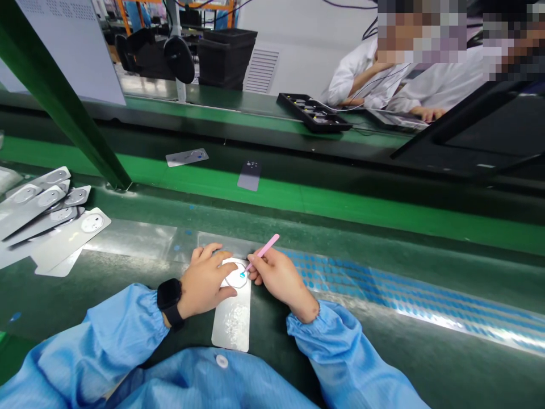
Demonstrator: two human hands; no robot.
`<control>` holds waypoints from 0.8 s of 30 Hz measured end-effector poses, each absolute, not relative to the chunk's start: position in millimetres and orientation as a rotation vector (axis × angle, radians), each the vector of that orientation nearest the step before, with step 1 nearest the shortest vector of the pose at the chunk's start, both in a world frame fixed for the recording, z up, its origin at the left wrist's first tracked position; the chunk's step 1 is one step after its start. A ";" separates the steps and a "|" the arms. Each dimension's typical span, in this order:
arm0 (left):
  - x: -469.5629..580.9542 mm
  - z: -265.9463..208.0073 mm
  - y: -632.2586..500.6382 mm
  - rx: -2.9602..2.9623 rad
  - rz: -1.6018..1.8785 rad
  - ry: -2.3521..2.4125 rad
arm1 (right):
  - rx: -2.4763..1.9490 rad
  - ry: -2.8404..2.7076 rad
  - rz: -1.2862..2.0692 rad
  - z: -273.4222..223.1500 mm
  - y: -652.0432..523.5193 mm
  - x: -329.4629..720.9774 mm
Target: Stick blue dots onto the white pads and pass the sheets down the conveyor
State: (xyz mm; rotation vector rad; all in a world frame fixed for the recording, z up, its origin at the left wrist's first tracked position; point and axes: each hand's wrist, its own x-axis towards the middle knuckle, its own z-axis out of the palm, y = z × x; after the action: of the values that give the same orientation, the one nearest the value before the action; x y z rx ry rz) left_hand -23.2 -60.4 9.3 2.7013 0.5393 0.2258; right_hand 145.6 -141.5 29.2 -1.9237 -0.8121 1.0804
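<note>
A silver rectangular panel (232,324) with a round white area near its far end lies on the bench in front of me. My left hand (207,282), with a dark watch at the wrist, rests on the panel's left side, fingers spread and holding nothing. Pink tweezers (267,246) are pinched in my right hand (276,276), at the panel's right edge. Their tip points down at a small blue sticker (242,275) on the round area; whether it grips the sticker I cannot tell.
A sheet of blue round stickers (383,295) stretches to the right. Several similar panels (70,241) are piled at the left, near a green post (72,102). Two more plates (249,176) lie on the green strip beyond. Across the bench are a black tray (315,113) and people in white sleeves.
</note>
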 end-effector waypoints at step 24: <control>-19.0 19.9 -71.0 2.779 0.055 0.585 | -1.801 -1.722 0.408 26.7 -180.4 145.8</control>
State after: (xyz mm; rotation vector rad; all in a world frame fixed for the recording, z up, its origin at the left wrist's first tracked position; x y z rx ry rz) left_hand -19.0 -71.0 19.9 2.7793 0.5852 0.0551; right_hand 145.8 -180.4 26.7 -1.8012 -1.7216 0.4084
